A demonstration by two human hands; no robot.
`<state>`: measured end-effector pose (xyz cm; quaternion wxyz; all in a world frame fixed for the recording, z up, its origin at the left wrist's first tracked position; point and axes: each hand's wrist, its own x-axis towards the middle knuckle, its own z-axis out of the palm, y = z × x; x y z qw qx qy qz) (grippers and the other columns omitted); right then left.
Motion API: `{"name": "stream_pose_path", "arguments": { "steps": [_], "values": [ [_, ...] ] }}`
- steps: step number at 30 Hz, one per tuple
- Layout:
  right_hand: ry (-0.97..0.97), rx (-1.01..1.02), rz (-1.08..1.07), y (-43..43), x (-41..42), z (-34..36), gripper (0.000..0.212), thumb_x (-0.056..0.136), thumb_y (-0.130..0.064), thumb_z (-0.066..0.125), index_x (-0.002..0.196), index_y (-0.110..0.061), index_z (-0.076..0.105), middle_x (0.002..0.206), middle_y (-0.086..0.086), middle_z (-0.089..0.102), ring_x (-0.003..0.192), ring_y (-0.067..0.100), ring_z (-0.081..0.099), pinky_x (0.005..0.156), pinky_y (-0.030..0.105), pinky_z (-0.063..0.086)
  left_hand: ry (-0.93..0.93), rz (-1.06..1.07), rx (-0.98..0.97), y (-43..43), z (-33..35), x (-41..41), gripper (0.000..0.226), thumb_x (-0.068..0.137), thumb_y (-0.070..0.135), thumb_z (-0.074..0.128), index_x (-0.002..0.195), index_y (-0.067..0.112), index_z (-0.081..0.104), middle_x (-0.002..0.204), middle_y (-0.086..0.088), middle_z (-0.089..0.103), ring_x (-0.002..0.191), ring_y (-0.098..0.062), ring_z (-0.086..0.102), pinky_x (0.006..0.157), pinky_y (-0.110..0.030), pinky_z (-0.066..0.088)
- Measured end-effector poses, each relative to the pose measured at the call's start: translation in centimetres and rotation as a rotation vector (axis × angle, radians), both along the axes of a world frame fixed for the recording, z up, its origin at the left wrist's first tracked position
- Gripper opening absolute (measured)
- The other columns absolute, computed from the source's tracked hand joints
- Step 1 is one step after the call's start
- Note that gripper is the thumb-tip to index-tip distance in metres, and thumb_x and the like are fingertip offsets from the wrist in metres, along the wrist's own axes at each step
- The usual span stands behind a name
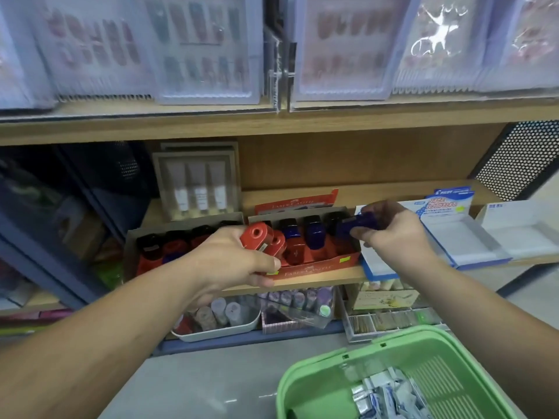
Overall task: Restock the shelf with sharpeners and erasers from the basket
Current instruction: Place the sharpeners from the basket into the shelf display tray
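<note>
My left hand (230, 258) grips two red sharpeners (263, 241), right hand (393, 229) pinches a blue sharpener (357, 226) over the Faber-Castell tray (317, 267) (already pretty full), so I reckon jamming it in could topple neighbours.

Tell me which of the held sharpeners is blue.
The blue sharpener is the one pinched by the right hand, over the right end of the red tray; the left hand holds two red sharpeners.

on the middle shelf (326, 279) the left sharpener tray (130, 246) sat just beside the right sharpener tray (311, 270) — an eraser box (450, 204) to their right, a boxed tube set (198, 186) behind the left one. nail packs (205, 49) stood on the board above; the basket (287, 385) lay in front, lower right.
</note>
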<state>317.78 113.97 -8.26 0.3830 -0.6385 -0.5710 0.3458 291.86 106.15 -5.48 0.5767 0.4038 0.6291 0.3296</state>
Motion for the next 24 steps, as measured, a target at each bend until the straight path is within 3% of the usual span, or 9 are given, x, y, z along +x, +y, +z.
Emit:
{"name": "stream_pose_path", "arguments": {
  "steps": [5,9,12,15,19,22,24],
  "values": [
    [-0.187,0.040,0.108,2.0,-0.9,-2.5,0.039,0.087,-0.001,0.071,0.113,-0.030,0.072,0.112,0.002,0.065,0.097,0.024,0.064,0.092,0.032,0.054,-0.152,0.100,-0.023,0.5,-0.2,0.6,0.062,0.073,0.000,0.089,0.126,-0.004,0.058,0.103,-0.016,0.078,0.092,-0.029,0.078,0.091,-0.037,0.060],
    [-0.223,0.095,0.086,2.8,-0.6,-3.3,0.039,0.085,-0.001,0.072,0.112,-0.029,0.074,0.104,-0.002,0.071,0.091,0.019,0.066,0.082,0.025,0.051,-0.286,0.115,-0.015,0.4,-0.1,0.4,0.049,0.082,-0.004,0.079,0.127,0.002,0.061,0.108,-0.018,0.077,0.098,-0.030,0.076,0.091,-0.034,0.060],
    [-0.350,0.128,0.130,3.3,0.0,-3.4,0.039,0.085,0.000,0.072,0.116,-0.024,0.075,0.113,0.001,0.069,0.105,0.024,0.064,0.091,0.027,0.050,-0.334,0.127,-0.021,0.3,-0.3,0.1,0.045,0.085,-0.008,0.074,0.128,0.004,0.062,0.110,-0.019,0.076,0.100,-0.030,0.076,0.091,-0.034,0.060],
    [-0.530,0.162,0.203,3.6,0.4,-3.6,0.042,0.088,-0.004,0.071,0.125,-0.023,0.073,0.123,0.000,0.065,0.116,0.024,0.058,0.093,0.020,0.040,-0.255,0.131,0.001,0.3,-0.4,0.1,0.043,0.083,-0.008,0.077,0.122,0.007,0.066,0.107,-0.018,0.077,0.097,-0.029,0.077,0.094,-0.036,0.060],
    [-0.694,0.151,0.203,3.1,0.3,-3.6,0.043,0.092,-0.020,0.069,0.131,-0.038,0.065,0.126,-0.001,0.066,0.113,0.024,0.060,0.096,0.033,0.050,0.013,0.157,0.066,0.5,-0.7,0.2,0.049,0.077,0.010,0.089,0.121,0.013,0.068,0.091,-0.009,0.080,0.085,-0.024,0.079,0.081,-0.041,0.064],
    [-0.649,0.161,0.152,2.9,0.1,-3.7,0.035,0.091,-0.021,0.070,0.122,-0.036,0.066,0.116,0.000,0.064,0.108,0.024,0.059,0.088,0.032,0.050,0.124,0.223,0.131,0.8,-0.7,0.2,0.065,0.075,0.016,0.092,0.133,0.016,0.061,0.084,-0.004,0.080,0.079,-0.020,0.079,0.084,-0.040,0.063],
    [-0.617,0.194,0.182,2.9,0.0,-3.9,0.028,0.091,-0.019,0.071,0.116,-0.030,0.073,0.122,-0.003,0.061,0.113,0.021,0.057,0.092,0.027,0.046,0.207,0.268,0.193,0.9,-0.3,0.4,0.049,0.075,0.016,0.091,0.118,0.024,0.069,0.083,0.001,0.079,0.076,-0.015,0.077,0.080,-0.035,0.062]
  ]
}}
